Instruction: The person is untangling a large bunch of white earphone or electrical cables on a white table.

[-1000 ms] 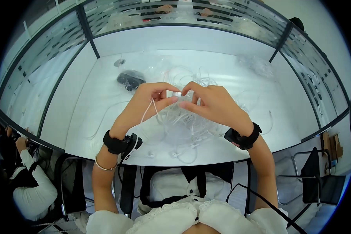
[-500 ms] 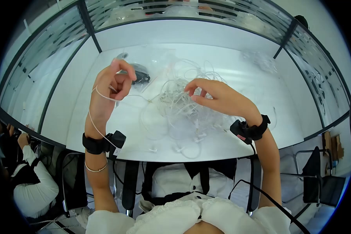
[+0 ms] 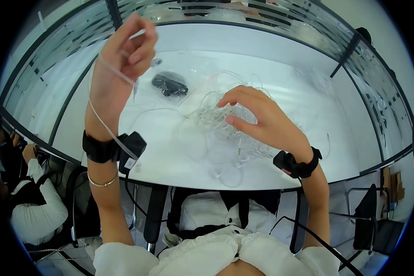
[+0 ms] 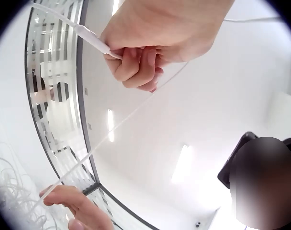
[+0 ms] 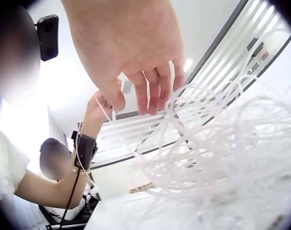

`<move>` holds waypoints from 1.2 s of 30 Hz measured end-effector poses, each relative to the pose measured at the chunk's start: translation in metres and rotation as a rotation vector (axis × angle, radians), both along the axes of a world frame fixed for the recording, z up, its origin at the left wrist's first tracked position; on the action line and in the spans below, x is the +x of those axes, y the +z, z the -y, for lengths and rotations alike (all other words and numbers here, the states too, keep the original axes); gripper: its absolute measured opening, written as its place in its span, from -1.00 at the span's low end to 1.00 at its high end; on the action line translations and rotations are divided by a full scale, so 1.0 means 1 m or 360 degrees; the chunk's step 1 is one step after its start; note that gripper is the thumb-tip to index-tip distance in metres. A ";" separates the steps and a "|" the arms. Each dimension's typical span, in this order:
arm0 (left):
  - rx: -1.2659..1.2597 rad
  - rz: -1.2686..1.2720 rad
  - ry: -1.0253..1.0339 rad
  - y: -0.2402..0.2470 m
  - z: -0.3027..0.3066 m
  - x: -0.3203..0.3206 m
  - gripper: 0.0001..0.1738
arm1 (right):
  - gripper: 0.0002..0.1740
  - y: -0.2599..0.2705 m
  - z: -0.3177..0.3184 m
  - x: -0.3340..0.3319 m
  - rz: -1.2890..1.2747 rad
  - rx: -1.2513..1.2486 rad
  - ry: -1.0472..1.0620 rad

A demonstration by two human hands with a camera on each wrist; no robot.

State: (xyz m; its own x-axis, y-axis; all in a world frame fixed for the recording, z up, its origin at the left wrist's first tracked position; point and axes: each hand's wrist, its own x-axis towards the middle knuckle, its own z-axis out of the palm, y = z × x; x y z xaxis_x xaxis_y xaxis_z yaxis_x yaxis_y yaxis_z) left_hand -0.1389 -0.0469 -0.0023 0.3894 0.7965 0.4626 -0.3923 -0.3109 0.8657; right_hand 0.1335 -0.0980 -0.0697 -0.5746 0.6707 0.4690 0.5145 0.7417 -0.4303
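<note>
My left hand [image 3: 128, 53] is raised high at the left in the head view, fingers curled round a thin white cable [image 4: 121, 123]. A thicker white sleeve [image 4: 92, 39] on the cable sticks out beside the fist. One stretch of cable loops across the wrist and hangs down the forearm; another slants down toward the pile in the left wrist view. My right hand [image 3: 264, 115] hovers over a tangled heap of white cables [image 5: 222, 148], its fingers relaxed and slightly bent, thumb apart from them, nothing gripped.
Behind the right hand's heap, toward the left, lies a clear plastic bag with a black item [image 3: 170, 85]. More clear plastic [image 3: 315, 78] sits at the back right. Partition walls with dark frames [image 3: 262, 31] surround the white table [image 3: 156, 156]. Loose plugs lie near its front edge.
My hands were together over the heap; the left has since swung up and left, drawing the cable out. The right stayed near the heap, its fingers spreading a little.
</note>
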 end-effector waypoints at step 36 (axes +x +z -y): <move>0.0988 -0.1083 0.0862 -0.007 -0.022 0.106 -0.74 | -0.65 0.041 0.016 0.011 -0.1639 -0.1007 0.0474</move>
